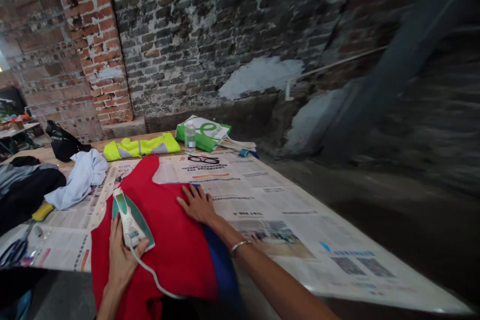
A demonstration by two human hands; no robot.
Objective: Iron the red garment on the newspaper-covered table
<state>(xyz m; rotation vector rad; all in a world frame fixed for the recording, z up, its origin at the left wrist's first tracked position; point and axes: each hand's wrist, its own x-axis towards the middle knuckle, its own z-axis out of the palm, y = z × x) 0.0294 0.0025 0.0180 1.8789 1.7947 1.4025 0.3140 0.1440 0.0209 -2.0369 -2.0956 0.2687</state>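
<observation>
**Iron (131,220) on red vest (165,245), spread over newspaper (270,195)**

We list the work area first. The red vest lies flat at the near end of a wooden table (138,144), with a blue panel (221,265) along its right side. The newspaper covers the table under it, apparently as a shield against heat.

Our left hand (120,267) is closed around the iron's handle, with the iron's cord (150,276) trailing toward the bottom of the view. Our right hand (197,205) lies open, fingers spread on the vest, seemingly to hold the cloth flat. A bangle (240,246) circles that wrist.

Beyond the vest we count glasses (201,159) on the paper, a yellow safety vest (140,147), and a clear bottle (190,138), upright and seemingly holding water.

Containers: a green-and-white bag (202,132) lies flat behind the bottle, and a black bag (62,142) sits at the table's far left. We cannot tell what either holds.

At left we also note a pale blue cloth (80,180), dark clothes (22,195) and scissors (15,252).
</observation>
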